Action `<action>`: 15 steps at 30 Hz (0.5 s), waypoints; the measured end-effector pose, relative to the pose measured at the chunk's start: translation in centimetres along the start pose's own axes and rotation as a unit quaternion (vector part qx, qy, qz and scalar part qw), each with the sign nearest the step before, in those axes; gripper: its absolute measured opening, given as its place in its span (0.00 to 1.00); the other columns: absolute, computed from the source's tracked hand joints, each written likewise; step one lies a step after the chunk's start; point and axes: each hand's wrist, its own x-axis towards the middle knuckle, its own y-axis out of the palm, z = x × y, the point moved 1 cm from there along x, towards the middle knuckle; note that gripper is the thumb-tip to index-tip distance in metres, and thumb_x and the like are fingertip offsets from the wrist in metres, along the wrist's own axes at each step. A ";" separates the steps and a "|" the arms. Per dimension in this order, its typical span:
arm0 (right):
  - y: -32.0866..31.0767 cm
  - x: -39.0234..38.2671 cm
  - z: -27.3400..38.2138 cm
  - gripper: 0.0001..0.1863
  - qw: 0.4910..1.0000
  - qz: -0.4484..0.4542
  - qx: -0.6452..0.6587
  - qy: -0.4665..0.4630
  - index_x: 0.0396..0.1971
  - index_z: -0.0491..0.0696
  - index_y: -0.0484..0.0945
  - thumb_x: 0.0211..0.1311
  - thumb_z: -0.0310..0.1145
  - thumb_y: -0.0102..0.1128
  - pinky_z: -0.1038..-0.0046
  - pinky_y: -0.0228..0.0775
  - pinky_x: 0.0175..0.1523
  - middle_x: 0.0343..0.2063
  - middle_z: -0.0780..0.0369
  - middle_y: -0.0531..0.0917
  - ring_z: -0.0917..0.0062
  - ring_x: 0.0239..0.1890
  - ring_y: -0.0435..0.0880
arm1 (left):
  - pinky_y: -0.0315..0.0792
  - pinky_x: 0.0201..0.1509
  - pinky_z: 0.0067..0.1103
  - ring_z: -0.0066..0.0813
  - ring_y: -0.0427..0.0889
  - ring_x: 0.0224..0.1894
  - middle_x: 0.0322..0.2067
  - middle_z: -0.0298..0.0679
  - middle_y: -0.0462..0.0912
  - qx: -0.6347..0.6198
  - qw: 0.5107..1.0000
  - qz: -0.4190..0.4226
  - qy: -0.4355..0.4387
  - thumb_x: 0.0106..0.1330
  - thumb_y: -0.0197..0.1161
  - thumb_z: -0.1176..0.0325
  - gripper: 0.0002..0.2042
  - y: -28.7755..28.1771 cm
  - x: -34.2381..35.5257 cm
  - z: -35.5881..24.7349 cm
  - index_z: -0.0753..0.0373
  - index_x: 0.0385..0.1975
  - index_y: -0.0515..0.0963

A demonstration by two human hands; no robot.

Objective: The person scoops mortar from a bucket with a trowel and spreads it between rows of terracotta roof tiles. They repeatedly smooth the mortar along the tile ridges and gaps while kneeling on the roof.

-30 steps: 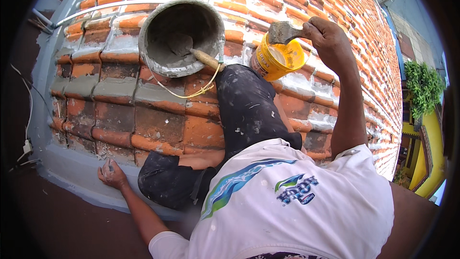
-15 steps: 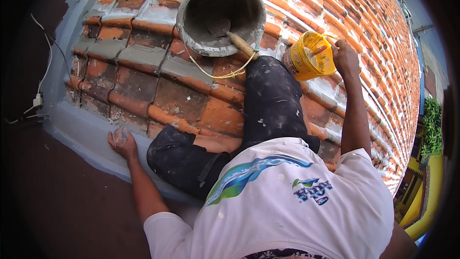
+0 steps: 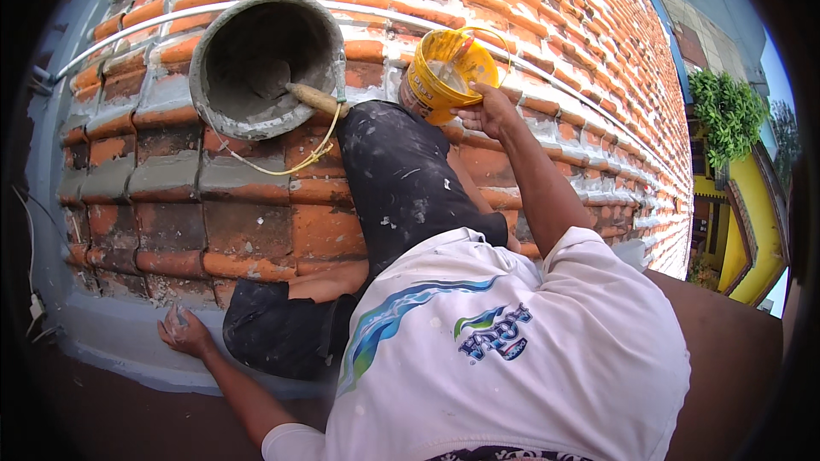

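Observation:
My right hand point(image 3: 485, 111) is at the lower right rim of a small yellow bucket point(image 3: 440, 94), thumb at the rim and fingers along the outside. The bucket leans beside my raised knee, with a pale mix inside and a reddish tool handle point(image 3: 464, 49) poking up. Its yellow bail stands loose above the opening. My left hand point(image 3: 184, 333), smeared with grey, rests with fingers apart on the grey ledge. A larger grey bucket point(image 3: 205, 85) sits beyond my legs, holding wet mortar and a trowel point(image 3: 312, 99) whose wooden handle lies over the rim.
Sloping orange roof tiles point(image 3: 329, 235) spread ahead, some joints covered in grey mortar. A white pipe point(image 3: 145, 26) crosses them behind the buckets. The grey ledge point(image 3: 111, 329) borders the tiles near me. A cable point(image 3: 31, 248) lies at the left; a tree point(image 3: 726, 107) stands beyond the right edge.
My right hand has left the yellow bucket's bail and moved down to its rim. The view has swung so that everything sits further left. My left hand stays on the ledge.

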 end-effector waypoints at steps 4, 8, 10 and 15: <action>0.4 1.5 0.6 0.20 0.998 0.026 0.054 -0.021 0.61 0.33 0.69 0.81 0.31 0.40 0.74 0.86 0.24 0.35 0.42 0.89 0.72 0.25 0.91 | 0.70 0.71 0.48 0.53 0.73 0.72 0.54 0.35 0.90 0.025 1.000 -0.007 0.003 0.69 0.69 0.63 0.13 -0.2 -0.2 0.5 0.53 0.51 0.90; -0.3 0.6 0.6 0.19 0.998 0.018 0.046 -0.044 0.59 0.34 0.70 0.77 0.31 0.45 0.70 0.86 0.31 0.39 0.43 0.89 0.71 0.30 0.92 | 0.70 0.72 0.47 0.53 0.73 0.72 0.55 0.35 0.89 0.024 1.000 -0.010 0.016 0.68 0.69 0.63 0.13 -0.5 -0.2 0.3 0.54 0.50 0.90; -1.1 0.0 0.2 0.18 0.996 0.017 0.068 -0.055 0.56 0.33 0.71 0.76 0.31 0.45 0.70 0.85 0.30 0.38 0.42 0.89 0.70 0.29 0.91 | 0.70 0.72 0.47 0.53 0.73 0.71 0.55 0.35 0.89 0.028 0.999 -0.008 0.017 0.68 0.69 0.63 0.12 -0.6 -0.2 0.1 0.54 0.49 0.90; -4.5 -0.7 -0.7 0.18 0.990 -0.041 0.107 -0.082 0.56 0.34 0.72 0.75 0.30 0.46 0.69 0.84 0.29 0.38 0.44 0.89 0.69 0.30 0.91 | 0.71 0.71 0.46 0.53 0.74 0.70 0.53 0.34 0.90 0.050 0.999 0.002 0.007 0.67 0.71 0.64 0.11 -0.6 0.0 -0.2 0.54 0.47 0.90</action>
